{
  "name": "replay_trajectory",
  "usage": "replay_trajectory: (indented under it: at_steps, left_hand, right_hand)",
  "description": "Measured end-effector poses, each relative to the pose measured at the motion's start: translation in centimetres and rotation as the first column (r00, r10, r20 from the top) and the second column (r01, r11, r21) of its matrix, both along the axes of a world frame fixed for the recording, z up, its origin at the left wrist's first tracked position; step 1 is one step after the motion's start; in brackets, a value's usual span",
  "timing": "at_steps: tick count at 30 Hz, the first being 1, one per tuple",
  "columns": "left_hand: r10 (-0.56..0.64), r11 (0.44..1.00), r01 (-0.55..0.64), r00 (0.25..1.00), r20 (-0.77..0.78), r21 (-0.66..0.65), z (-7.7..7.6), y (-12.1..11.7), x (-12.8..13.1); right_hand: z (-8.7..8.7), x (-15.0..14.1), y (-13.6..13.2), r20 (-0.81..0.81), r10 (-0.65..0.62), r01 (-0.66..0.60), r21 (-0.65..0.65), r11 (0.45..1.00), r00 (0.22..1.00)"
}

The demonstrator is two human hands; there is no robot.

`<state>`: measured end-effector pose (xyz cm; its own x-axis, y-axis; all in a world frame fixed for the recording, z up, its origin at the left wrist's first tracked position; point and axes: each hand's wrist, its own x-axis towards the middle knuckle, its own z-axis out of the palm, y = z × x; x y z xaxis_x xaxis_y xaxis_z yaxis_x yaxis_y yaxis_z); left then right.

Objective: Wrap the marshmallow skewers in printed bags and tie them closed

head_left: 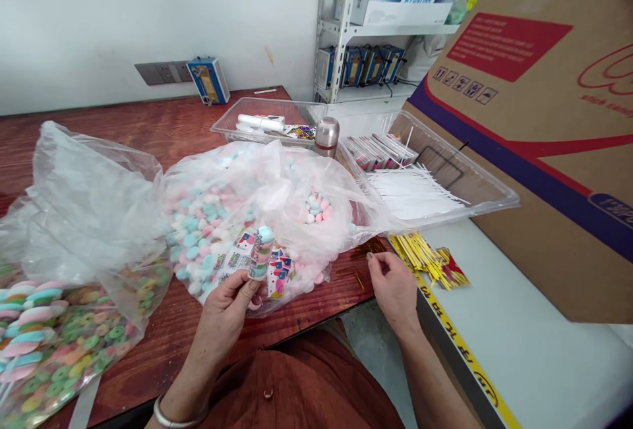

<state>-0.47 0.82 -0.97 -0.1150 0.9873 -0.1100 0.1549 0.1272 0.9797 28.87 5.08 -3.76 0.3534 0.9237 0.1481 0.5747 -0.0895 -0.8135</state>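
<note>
One candy packet (262, 254) is pinched in my left hand (231, 304); whether my right hand (394, 289), curled near gold ties (359, 280), grips any, I can't tell. Two trays (497, 203), one flask (327, 136) stand beyond.

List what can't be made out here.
Head view:
Right hand: whether its fingertips pinch anything; too small.
Left hand: some finger parts, behind thumb and wrapped candy.
Lettering on that candy: too small to read.
Striped candies: cut off by left edge.
Cardboard box: cut off by right edge.

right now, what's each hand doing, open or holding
Left hand: closed, holding a wrapped candy.
Right hand: partly curled near gold strips; whether holding any, cannot tell.
</note>
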Motion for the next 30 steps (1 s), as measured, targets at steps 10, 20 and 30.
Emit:
replay_trajectory:
  at_steps: [10,20,30]
  left_hand:
    - [-0.106,0.885,0.384,0.715,-0.691,0.261,1.0,0.0,2.8]
    - [0.136,0.878,0.111,0.874,-0.467,0.465,0.8,-0.3,3.9]
    - [0.191,0.915,-0.088,0.954,-0.233,0.394,2.1,-0.3,3.2]
  right_hand:
    - [3.9,-4.6,-2.6,-0.811,0.126,-0.097,0.086,0.992,0.572]
    - [5.0,-12.1,-3.5,-0.485,0.332,-0.267,0.200,0.943,0.809]
    - [3.9,-13.6,-3.0,-0.485,0.335,-0.285,0.175,0.942,0.808]
